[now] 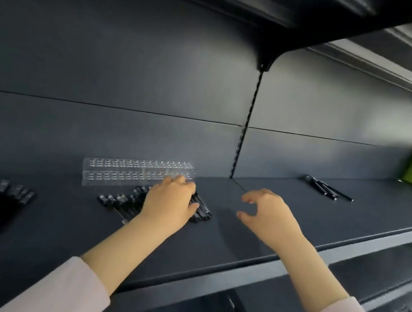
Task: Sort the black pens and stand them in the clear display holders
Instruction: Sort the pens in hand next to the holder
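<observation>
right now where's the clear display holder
In the head view the clear display holder stands left of centre on the shelf, just behind the pile of black pens under the left hand.

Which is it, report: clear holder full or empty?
Empty: the clear holder shows only bare holes, no pen upright; the black pens lie flat before it.

Matt dark-grey shelf (254, 236); clear glossy plastic holder (135, 175); black pens (122, 200) with a slight sheen; soft pale-pink cloth sleeves (65, 293).
</observation>
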The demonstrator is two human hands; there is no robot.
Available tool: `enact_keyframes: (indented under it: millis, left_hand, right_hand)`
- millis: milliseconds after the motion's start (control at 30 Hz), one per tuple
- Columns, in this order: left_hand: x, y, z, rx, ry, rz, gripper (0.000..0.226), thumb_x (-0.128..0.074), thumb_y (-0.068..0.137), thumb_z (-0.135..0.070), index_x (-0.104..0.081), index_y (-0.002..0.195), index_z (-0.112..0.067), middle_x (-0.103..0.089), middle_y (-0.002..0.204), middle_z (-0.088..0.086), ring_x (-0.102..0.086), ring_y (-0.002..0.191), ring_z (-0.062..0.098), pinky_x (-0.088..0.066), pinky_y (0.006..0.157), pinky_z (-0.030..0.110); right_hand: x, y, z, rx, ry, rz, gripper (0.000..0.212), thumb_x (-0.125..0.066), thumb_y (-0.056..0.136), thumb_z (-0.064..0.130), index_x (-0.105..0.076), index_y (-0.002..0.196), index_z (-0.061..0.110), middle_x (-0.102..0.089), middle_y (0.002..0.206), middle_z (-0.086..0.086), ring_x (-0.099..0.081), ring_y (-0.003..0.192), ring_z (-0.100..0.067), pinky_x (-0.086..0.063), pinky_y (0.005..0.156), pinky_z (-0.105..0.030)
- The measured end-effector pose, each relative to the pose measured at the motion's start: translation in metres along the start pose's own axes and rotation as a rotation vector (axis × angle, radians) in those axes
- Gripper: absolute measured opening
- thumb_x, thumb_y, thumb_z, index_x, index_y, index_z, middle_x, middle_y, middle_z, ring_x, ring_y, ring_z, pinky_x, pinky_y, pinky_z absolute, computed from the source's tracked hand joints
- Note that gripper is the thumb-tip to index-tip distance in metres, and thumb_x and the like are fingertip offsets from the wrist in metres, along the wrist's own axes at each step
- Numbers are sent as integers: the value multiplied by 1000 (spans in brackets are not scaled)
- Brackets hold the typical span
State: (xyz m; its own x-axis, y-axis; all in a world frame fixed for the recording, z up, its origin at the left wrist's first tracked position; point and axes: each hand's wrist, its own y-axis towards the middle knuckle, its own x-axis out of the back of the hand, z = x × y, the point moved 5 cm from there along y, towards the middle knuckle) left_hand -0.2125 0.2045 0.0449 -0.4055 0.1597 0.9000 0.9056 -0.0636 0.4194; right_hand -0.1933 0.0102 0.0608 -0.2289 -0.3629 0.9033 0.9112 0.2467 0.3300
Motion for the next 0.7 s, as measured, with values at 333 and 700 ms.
enact_keyframes:
  millis: [333, 700]
  left_hand:
    - [-82, 85, -143, 4, -29, 170, 37, -51, 97, -43, -54, 127, -22, -55, 125, -3, -50, 116, 21, -43, 86, 32]
    - [-146, 209, -246, -20, -105, 244, 38, -52, 97, -44, -54, 127, -22, -54, 126, -3, -51, 116, 19, -49, 91, 36]
  right_hand:
    - [15, 43, -205, -119, -2, 57, 42, -64, 89, 33, -58, 128, 18, -57, 127, -3, -48, 124, -24, -47, 97, -38]
    - [40, 131, -369, -281, 8, -14, 37, -63, 88, 33, -60, 122, 19, -57, 121, -4, -53, 111, -27, -50, 88, -38]
